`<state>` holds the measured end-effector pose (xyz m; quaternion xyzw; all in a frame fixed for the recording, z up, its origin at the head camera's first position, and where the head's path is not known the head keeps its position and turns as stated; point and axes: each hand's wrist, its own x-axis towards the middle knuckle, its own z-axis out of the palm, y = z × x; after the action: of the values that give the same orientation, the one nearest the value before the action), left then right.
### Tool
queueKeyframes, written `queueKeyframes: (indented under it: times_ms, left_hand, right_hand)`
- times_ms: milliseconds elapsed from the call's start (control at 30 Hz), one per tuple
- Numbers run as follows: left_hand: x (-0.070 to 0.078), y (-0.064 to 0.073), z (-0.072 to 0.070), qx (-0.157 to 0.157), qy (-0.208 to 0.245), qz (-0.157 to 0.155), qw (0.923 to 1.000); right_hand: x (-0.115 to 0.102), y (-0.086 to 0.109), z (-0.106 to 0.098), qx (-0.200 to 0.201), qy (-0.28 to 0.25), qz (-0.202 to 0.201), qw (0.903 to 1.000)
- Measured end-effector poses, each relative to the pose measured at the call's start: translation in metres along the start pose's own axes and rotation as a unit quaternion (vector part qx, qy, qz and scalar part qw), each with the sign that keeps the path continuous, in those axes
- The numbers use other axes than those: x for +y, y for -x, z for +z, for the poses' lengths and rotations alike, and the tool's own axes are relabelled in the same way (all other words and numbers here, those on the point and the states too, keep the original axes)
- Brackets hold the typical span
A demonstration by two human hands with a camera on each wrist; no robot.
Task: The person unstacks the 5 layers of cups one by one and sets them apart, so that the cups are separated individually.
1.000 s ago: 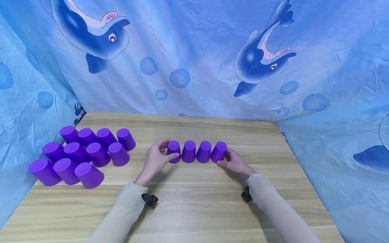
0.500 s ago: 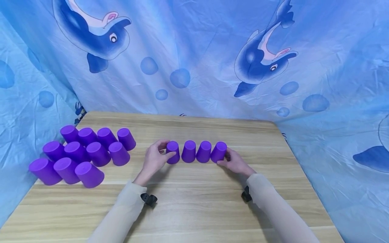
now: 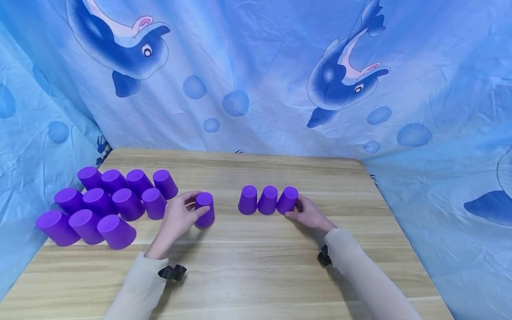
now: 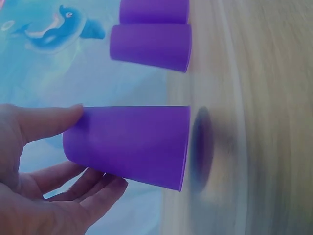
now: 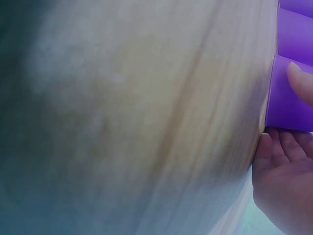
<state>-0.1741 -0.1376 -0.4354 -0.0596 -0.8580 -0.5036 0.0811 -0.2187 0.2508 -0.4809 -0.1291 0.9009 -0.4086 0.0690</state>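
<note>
My left hand [image 3: 178, 216] grips an upside-down purple cup [image 3: 205, 215], thumb on one side and fingers on the other. In the left wrist view a gap and a shadow show between this cup's rim and the wooden table [image 4: 274, 147], so it hangs just above the surface. To its right stand three more upturned purple cups in a short row, among them the left one [image 3: 247, 201] and the middle one [image 3: 267, 201]. My right hand [image 3: 310, 214] holds the right-end cup [image 3: 287, 202] between thumb and fingers, its rim at the table in the right wrist view.
Several upturned purple cups [image 3: 128, 204] stand in three rows on the left of the table, the nearest one [image 3: 154, 204] close beside my left hand. A blue curtain [image 3: 272, 89] with printed dolphins hangs behind the table and along its sides.
My left hand has drawn the left-end cup out of the row, to the left and toward me, now raised off the table. My right hand and the other cups have stayed put.
</note>
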Motion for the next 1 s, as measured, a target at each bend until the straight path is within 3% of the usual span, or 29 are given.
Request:
queueKeyframes:
  times_ms: [267, 533, 1000]
  left_hand:
    - [0.0, 0.019, -0.029, 0.015, -0.028, -0.019, 0.9993]
    - [0.0, 0.038, -0.058, 0.032, -0.12, -0.052, 0.9909]
    - [-0.01, 0.051, -0.081, 0.05, -0.153, -0.088, 0.9831]
  right_hand:
    - [0.0, 0.001, 0.0, -0.003, 0.005, 0.007, 1.0]
    - [0.0, 0.0, -0.001, -0.006, -0.003, 0.006, 1.0]
    - [0.001, 0.0, 0.0, -0.006, -0.005, 0.005, 1.0]
